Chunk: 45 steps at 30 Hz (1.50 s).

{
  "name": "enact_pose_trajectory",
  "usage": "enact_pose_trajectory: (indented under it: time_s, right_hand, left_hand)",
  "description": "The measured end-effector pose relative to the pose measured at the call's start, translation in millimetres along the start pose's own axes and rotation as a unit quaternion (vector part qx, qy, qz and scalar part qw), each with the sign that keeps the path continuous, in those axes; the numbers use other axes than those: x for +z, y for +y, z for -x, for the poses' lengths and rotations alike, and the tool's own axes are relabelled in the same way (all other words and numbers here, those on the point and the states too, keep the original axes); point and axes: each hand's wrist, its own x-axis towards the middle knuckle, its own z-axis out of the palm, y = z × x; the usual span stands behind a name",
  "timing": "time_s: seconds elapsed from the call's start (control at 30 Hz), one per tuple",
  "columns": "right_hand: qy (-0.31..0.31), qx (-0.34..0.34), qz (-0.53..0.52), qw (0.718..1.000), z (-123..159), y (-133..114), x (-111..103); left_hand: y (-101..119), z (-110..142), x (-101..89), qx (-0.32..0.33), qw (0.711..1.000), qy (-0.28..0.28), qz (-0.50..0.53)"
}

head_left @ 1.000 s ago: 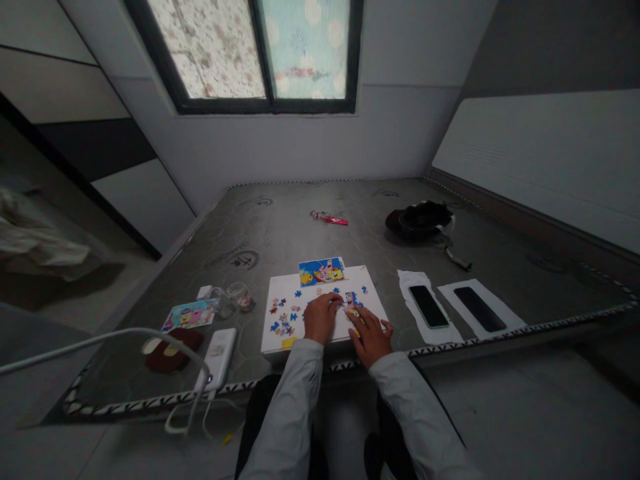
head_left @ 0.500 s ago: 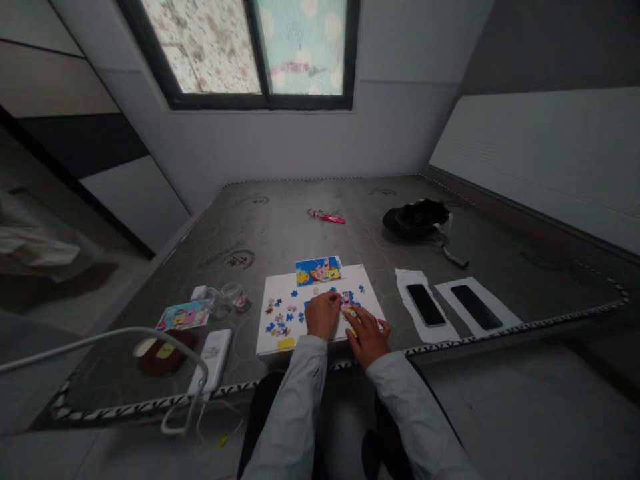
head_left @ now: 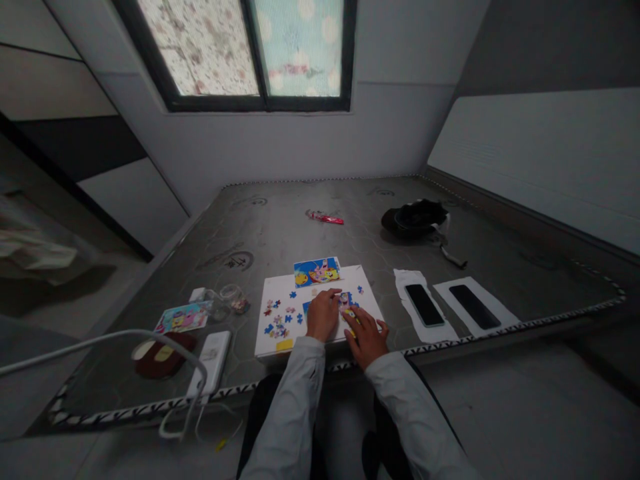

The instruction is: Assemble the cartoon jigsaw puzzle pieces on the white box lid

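A white board [head_left: 367, 287] lies at the near edge of a grey mattress, with loose puzzle pieces [head_left: 280, 320] scattered on its left part. A colourful reference picture [head_left: 316, 272] lies at its far edge. My left hand [head_left: 321, 316] rests on the board with fingers curled, its fingertips on a small joined patch of puzzle pieces [head_left: 346, 303]. My right hand [head_left: 369, 336] lies just right of it, fingers pressed down on the same patch. Whether either hand pinches a piece is too small to tell.
Two dark phones [head_left: 424, 305] [head_left: 475, 306] lie on white sheets to the right. A black cap [head_left: 414, 218] and a red wrapper [head_left: 326, 218] sit farther back. A white power bank [head_left: 212, 360], a cable, a dark red pouch [head_left: 157, 352], a printed card [head_left: 182, 317] and a clear jar [head_left: 231, 297] are on the left.
The view has shifted slightly left and down. Both hands stay on the joined patch, with the left fingers reaching a little farther forward.
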Motion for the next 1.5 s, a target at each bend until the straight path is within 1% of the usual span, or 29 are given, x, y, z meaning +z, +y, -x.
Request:
enact_pose_trajectory:
  time_s: [0.2, 0.3, 0.43, 0.63, 0.87, 0.97, 1.03, 1.1, 1.2, 1.27, 1.37, 1.5]
  right_hand:
    - [-0.006, 0.006, 0.001, 1.0, -0.2, -0.6, -0.7]
    - [-0.009, 0.008, 0.0, 1.0, -0.4, -0.6, -1.6]
    - [-0.014, 0.009, 0.0, 1.0, -0.9, -0.6, -2.7]
    - [-0.018, 0.008, -0.001, 1.0, -0.9, -1.0, -3.6]
    - [-0.002, 0.009, -0.014, 1.0, -0.4, -0.9, -1.8]
    - [0.006, 0.006, -0.009, 1.0, -0.2, 0.1, 0.1]
    - [0.011, 0.003, 0.001, 1.0, 0.2, 0.9, 1.7]
    - [0.018, -0.003, 0.012, 1.0, 0.6, 1.7, 3.4]
    - [0.028, -0.008, 0.021, 0.999, 0.8, 2.6, 5.2]
    - [0.028, -0.01, 0.022, 0.999, 0.6, 3.2, 5.5]
    - [0.025, -0.013, 0.024, 0.999, 0.2, 4.3, 5.6]
    - [0.026, -0.017, 0.021, 0.999, 0.0, 5.9, 6.6]
  left_hand:
    - [-2.9, 0.5, -0.6, -0.005, 0.999, -0.033, -0.034]
    - [-1.7, 1.0, -2.8, -0.006, 0.998, -0.036, -0.045]
    - [-0.3, 1.2, -5.7, -0.005, 0.999, -0.034, -0.036]
    - [-7.8, 4.4, -13.8, -0.017, 1.0, -0.008, -0.005]
    - [-11.3, 22.9, -22.3, -0.008, 1.0, 0.014, -0.004]
    - [-12.2, 32.4, -26.2, -0.007, 0.999, 0.042, -0.008]
    - [-16.8, 37.7, -33.1, -0.013, 0.998, 0.068, -0.009]
    - [-26.1, 41.9, -44.0, -0.034, 0.994, 0.099, -0.019]
    - [-46.6, 47.4, -64.3, -0.091, 0.983, 0.149, -0.052]
    - [-60.7, 51.3, -76.9, -0.129, 0.974, 0.173, -0.073]
    - [-76.2, 57.1, -91.0, -0.181, 0.962, 0.187, -0.087]
    - [-87.3, 62.8, -102.2, -0.248, 0.947, 0.19, -0.078]
